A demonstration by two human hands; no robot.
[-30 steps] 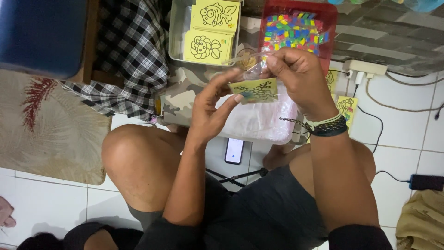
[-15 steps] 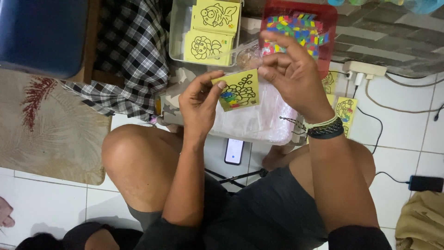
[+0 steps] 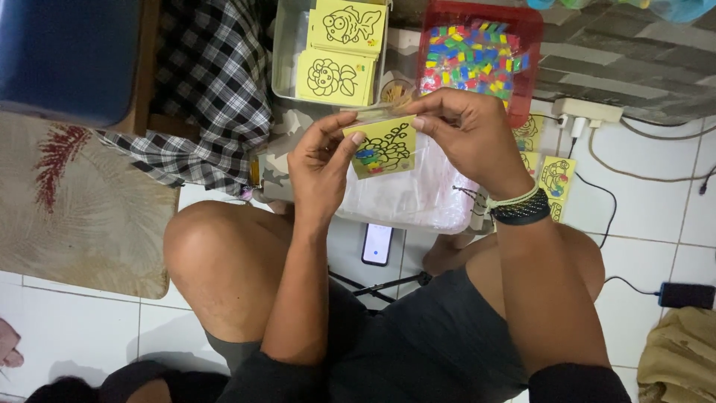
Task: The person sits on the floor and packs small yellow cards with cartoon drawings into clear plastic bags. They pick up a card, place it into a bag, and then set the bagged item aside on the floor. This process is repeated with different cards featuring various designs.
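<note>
The left hand pinches the left edge of a small yellow card with a black line drawing, partly coloured, and the right hand grips its top right corner, so the card faces the eyes. Below the card lies a clear plastic bag pile; above it, a red tray of coloured pieces and a grey tray of yellow cards. All rests on the white tiled floor.

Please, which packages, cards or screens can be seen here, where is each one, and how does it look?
Yellow picture card: held by left hand and right hand; square, black drawing, partly coloured.
Grey tray: top centre, holding yellow drawing cards.
Red box: top right, full of small multicoloured packets.
Phone: on the floor between the knees, screen lit white.
</note>
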